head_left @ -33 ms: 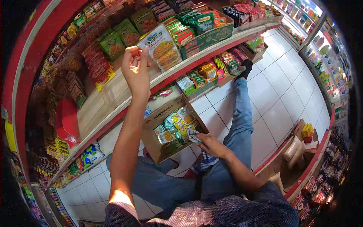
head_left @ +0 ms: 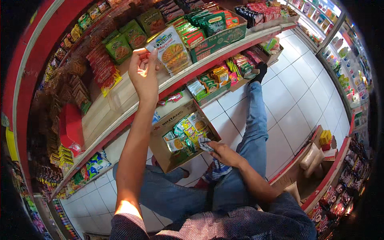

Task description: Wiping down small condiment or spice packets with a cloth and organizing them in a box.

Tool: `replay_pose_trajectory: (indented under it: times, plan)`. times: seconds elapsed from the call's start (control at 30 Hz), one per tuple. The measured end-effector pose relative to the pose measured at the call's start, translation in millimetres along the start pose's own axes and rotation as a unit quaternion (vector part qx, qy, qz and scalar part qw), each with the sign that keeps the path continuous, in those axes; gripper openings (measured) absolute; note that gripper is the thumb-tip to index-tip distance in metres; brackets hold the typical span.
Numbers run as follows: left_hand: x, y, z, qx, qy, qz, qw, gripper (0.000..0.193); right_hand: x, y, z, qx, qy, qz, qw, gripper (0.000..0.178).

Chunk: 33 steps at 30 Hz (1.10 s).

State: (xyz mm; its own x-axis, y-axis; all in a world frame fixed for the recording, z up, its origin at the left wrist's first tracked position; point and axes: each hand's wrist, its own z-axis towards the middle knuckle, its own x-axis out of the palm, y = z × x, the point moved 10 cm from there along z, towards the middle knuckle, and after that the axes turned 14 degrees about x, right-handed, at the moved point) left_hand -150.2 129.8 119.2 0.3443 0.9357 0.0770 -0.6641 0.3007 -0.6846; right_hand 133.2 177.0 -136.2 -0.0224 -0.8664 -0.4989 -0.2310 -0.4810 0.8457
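White rect. plastic pkt. (head_left: 174, 53) bears yellow food photo; L hand (head_left: 144, 74) half-curled alongside, hold unclear; R hand (head_left: 226, 154) clasps crumpled grey-white cloth (head_left: 204, 144).

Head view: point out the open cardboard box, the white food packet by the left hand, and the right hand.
Open cardboard box (head_left: 173, 117): head view, on its printed far wall.
White food packet (head_left: 173, 53): head view, on its front face.
Right hand (head_left: 226, 154): head view, on its back.

Saw white floor tiles (head_left: 296, 88) at centre right, red carton (head_left: 72, 126) at left, blue-and-white packs (head_left: 97, 162) near it. Logged yellow boxes (head_left: 325, 137) near pale bags (head_left: 309, 156) at right, stocked display shelves (head_left: 352, 80) at upper right.
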Motion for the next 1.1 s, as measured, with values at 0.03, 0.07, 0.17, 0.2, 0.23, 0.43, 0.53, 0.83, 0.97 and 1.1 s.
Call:
replay_pose_trajectory:
  times: [0.03,0.07,0.17,0.2,0.23,0.43,0.53,0.83,0.97,1.1]
  plan:
    - [1,5,0,-0.001,0.003,0.0,1.0,0.013,2,0,-1,-0.002,0.023,-0.008,1.0,0.04]
    - [0,5,2,0.02,0.012,0.034,0.999,0.013,0,1,-2,-0.001,0.023,-0.006,1.0,0.04]
    - [-4,8,5,0.043,0.033,0.122,0.991,0.015,2,0,-3,0.004,0.032,-0.004,0.999,0.041]
    - [-6,9,6,0.045,0.042,0.176,0.982,0.016,2,-1,-3,0.01,0.035,0.004,0.999,0.04]
    - [-4,9,6,0.044,0.044,0.176,0.982,0.016,3,-2,-2,0.018,0.037,0.013,0.999,0.04]
    - [-5,12,9,0.031,0.036,0.144,0.989,0.018,10,-6,-1,0.019,0.049,-0.013,0.999,0.04]
    - [3,-2,15,0.086,0.062,0.194,0.975,0.019,9,-3,-3,0.019,0.04,-0.008,0.999,0.041]
    - [-13,-15,-14,0.122,-0.016,0.139,0.983,0.016,-8,-11,-4,0.047,0.025,0.009,0.999,0.036]
    - [-21,35,-103,-0.004,0.077,0.166,0.983,0.019,-54,-59,-8,0.164,-0.12,0.129,0.971,0.042]
    - [-13,121,-242,-0.103,0.376,0.209,0.897,0.018,-81,-98,-9,0.169,-0.22,0.302,0.912,0.044]
